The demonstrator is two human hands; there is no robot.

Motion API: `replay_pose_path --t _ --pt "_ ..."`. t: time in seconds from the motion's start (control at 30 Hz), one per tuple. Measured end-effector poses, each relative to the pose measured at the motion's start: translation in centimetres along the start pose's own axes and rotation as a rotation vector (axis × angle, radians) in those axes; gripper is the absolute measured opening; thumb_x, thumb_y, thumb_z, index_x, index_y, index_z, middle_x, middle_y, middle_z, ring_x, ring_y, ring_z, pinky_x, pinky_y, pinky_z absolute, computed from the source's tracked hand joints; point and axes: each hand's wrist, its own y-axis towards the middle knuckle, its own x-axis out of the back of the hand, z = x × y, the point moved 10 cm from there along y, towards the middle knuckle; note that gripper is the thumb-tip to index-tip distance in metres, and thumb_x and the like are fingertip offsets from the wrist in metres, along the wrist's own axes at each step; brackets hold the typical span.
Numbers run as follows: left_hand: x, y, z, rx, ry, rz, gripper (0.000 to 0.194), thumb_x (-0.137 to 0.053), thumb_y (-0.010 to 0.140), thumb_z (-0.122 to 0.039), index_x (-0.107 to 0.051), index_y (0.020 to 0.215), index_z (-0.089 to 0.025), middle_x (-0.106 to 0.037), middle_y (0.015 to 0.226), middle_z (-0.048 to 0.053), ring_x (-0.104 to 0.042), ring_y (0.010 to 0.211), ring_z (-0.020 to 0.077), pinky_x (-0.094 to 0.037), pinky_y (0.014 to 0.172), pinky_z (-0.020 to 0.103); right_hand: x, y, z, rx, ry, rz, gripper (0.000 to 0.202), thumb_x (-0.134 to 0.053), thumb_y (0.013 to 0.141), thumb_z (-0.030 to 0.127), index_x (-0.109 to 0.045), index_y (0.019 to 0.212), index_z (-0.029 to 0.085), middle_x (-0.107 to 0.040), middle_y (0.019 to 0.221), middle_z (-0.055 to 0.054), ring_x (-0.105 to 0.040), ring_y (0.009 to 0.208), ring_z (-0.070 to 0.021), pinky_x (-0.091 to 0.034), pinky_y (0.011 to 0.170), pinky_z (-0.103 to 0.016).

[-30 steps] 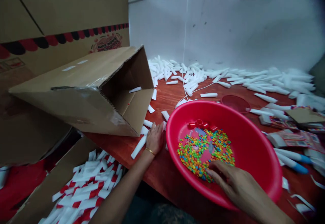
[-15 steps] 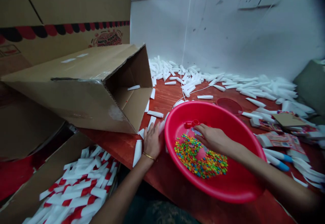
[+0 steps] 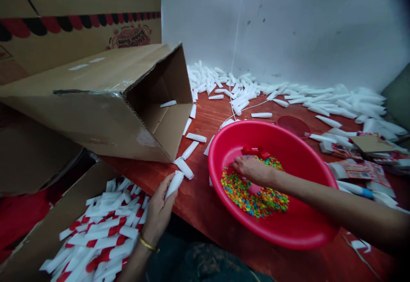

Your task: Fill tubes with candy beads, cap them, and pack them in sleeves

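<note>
My left hand (image 3: 159, 211) is closed around a white plastic tube (image 3: 174, 184), which it holds tilted at the table's front edge. My right hand (image 3: 251, 169) reaches into the red basin (image 3: 320, 231), fingertips down and curled at the small colourful candies (image 3: 256, 203). What its fingers hold, if anything, is hidden. Just behind that hand, small red plastic pieces (image 3: 253, 150) lie in the basin against the candies. More loose white tubes (image 3: 185, 168) lie on the table near my left hand.
A cardboard box (image 3: 105, 124) lies on its side with its mouth facing the basin. Below left, another box holds several white tubes with red ends (image 3: 105, 231). White tubes (image 3: 243, 88) are heaped along the wall. Printed packets (image 3: 361, 173) lie at the right.
My left hand has moved from beside the basin toward the front edge, and a white tube is now in it. My right hand has shifted left, and candies have spread toward the red pieces.
</note>
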Motion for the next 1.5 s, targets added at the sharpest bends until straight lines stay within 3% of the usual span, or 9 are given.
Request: replay_pose_path --t 0.17,0.4,0.53,0.7,0.87,1.07,1.17,1.3,1.5 --pt "-1.1 -0.5 -2.7 -0.023 0.034 0.047 0.044 -0.047 0.083 -0.037 -0.044 0.124 -0.021 -0.051 0.126 0.007 -0.050 0.113 0.0198 -0.039 0.098 0.035 0.3 -1.6 4.8 0.144 0.240 -0.016 0.022 -0.040 0.082 0.006 -0.058 0.093 0.013 -0.059 0.088 -0.009 -0.055 0.072 -0.0151 -0.039 0.061 -0.026" --pt "-4.4 -0.8 -10.4 -0.266 0.040 0.273 0.040 -0.044 0.086 -0.032 -0.044 0.125 -0.021 -0.053 0.125 0.006 -0.050 0.112 0.0174 -0.041 0.095 0.029 -0.8 -3.5 0.5 -0.084 1.324 -0.006 0.025 -0.062 0.071 0.027 -0.054 0.092 0.016 -0.047 0.063 0.005 -0.044 0.054 -0.0081 -0.036 0.049 -0.020" --pt "-6.7 -0.9 -13.5 -0.400 0.052 0.343 0.040 -0.043 0.087 -0.029 -0.042 0.126 -0.023 -0.053 0.124 0.005 -0.050 0.110 0.0158 -0.041 0.094 0.029 0.2 -5.2 -0.4 -0.119 1.628 -0.092 0.038 -0.068 0.067 0.037 -0.050 0.095 0.018 -0.051 0.071 0.003 -0.047 0.057 -0.0090 -0.040 0.053 -0.023" --pt "-9.0 -0.8 -15.9 -0.482 0.161 0.390 0.039 -0.042 0.086 -0.030 -0.044 0.125 -0.022 -0.057 0.115 0.005 -0.054 0.102 0.0178 -0.044 0.088 0.034 4.2 -7.8 -0.9 -0.146 1.435 -0.346 0.033 -0.063 0.074 0.039 -0.050 0.097 0.020 -0.052 0.077 0.001 -0.048 0.063 -0.0107 -0.040 0.055 -0.024" --pt "-9.2 -0.8 -16.4 -0.496 0.178 0.410 0.039 -0.042 0.086 -0.028 -0.044 0.125 -0.023 -0.058 0.115 0.005 -0.054 0.103 0.0178 -0.045 0.087 0.035 6.2 -9.1 -1.9 -0.174 1.069 -0.467 0.027 -0.055 0.080 0.032 -0.051 0.103 0.019 -0.055 0.080 -0.002 -0.049 0.062 -0.0111 -0.040 0.055 -0.024" --pt "-8.6 0.3 -14.2 -0.337 0.006 0.349 0.037 -0.046 0.084 -0.027 -0.048 0.121 -0.022 -0.056 0.121 0.004 -0.053 0.108 0.0159 -0.043 0.093 0.031 2.6 -5.7 0.1 -0.041 0.252 -0.262 0.020 -0.046 0.078 0.011 -0.056 0.095 0.013 -0.059 0.089 -0.009 -0.051 0.063 -0.0132 -0.032 0.051 -0.025" --pt "-8.8 0.7 -13.4 -0.281 -0.039 0.349 0.037 -0.047 0.084 -0.030 -0.048 0.120 -0.021 -0.056 0.121 0.005 -0.053 0.108 0.0164 -0.043 0.094 0.032 0.6 -3.7 2.8 0.079 0.066 -0.180 0.022 -0.041 0.076 0.003 -0.058 0.088 0.011 -0.059 0.080 -0.010 -0.048 0.057 -0.0123 -0.025 0.047 -0.025" --pt "-8.8 0.8 -13.2 -0.253 -0.094 0.370 0.038 -0.046 0.084 -0.030 -0.048 0.121 -0.021 -0.056 0.121 0.006 -0.053 0.108 0.0168 -0.042 0.094 0.033 0.1 -2.7 5.0 0.170 0.270 -0.067 0.019 -0.046 0.075 0.005 -0.059 0.086 0.013 -0.060 0.081 -0.008 -0.049 0.060 -0.0124 -0.028 0.049 -0.024" --pt "-8.9 1.0 -13.2 -0.247 -0.121 0.401 0.037 -0.045 0.085 -0.030 -0.049 0.120 -0.021 -0.057 0.120 0.005 -0.053 0.107 0.0167 -0.043 0.093 0.032 0.5 -4.0 2.0 0.028 1.284 0.021 0.025 -0.063 0.070 0.023 -0.056 0.094 0.018 -0.052 0.073 0.003 -0.045 0.059 -0.0085 -0.037 0.053 -0.021"
